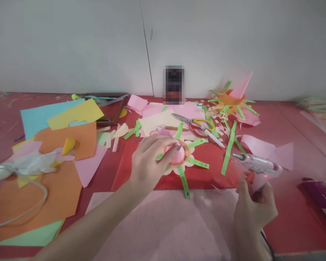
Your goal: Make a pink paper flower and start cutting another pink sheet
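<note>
Nearest, a broad pale pink sheet (163, 224) lies on the red worktop (285, 232) between the two forearms. The hands are well apart. The right hand (256, 204) is closed around a glue gun (260, 164), its nozzle aimed left and a small red light glowing on its body. A purple tool (322, 197) lies beyond that hand's right side, while orange sheets (43, 199) and a looped white cable (45, 194) lie to the far left. Just beyond the pink sheet, on a flat red sheet (206, 181), sits a paper flower (178, 156) with green strips radiating from an orange ring; the left hand (148, 159) grips that ring between thumb and fingers. A loose green strip (228, 148) lies near the nozzle. Farther back, scissors (191, 120) with yellow and red handles rest among paper scraps. A second paper flower (232, 99) stands behind them to the right, and a dark, pixelated object (174, 85) is upright against the pale wall (84, 47).
</note>
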Available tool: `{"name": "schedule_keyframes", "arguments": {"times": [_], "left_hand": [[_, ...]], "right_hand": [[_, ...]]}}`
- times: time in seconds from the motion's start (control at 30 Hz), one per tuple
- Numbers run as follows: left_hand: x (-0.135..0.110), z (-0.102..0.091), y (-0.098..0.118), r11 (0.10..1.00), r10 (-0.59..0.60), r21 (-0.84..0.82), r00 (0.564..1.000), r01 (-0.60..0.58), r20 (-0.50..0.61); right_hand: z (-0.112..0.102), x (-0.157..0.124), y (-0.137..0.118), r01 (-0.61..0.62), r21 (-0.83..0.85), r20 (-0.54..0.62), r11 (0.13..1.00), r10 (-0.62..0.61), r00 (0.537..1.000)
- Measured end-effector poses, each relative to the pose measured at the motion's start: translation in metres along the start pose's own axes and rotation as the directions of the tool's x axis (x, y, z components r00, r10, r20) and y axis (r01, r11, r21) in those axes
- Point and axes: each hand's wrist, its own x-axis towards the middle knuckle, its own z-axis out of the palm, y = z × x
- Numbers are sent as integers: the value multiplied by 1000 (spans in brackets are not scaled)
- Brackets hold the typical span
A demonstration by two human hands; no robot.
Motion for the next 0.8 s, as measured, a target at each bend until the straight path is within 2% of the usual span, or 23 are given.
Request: {"name": "schedule_keyframes", "arguments": {"times": [0.1, 0.27, 0.47, 0.8], "left_hand": [[1, -9, 7, 1000, -9, 2, 1000, 9, 21], [-4, -12, 4, 998, -60, -7, 987, 62, 150], [-9, 1, -7, 991, -130, -14, 986, 132, 109], [9, 28, -19, 985, -127, -102, 985, 139, 119]], "right_hand": [[1, 0, -1, -3, 10, -3, 1000, 3, 1000], [1, 0, 0, 5, 17, -6, 1000, -5, 1000], [0, 1, 1, 17, 0, 10, 1000, -17, 1000], [0, 1, 0, 41, -14, 30, 999, -40, 999]]}}
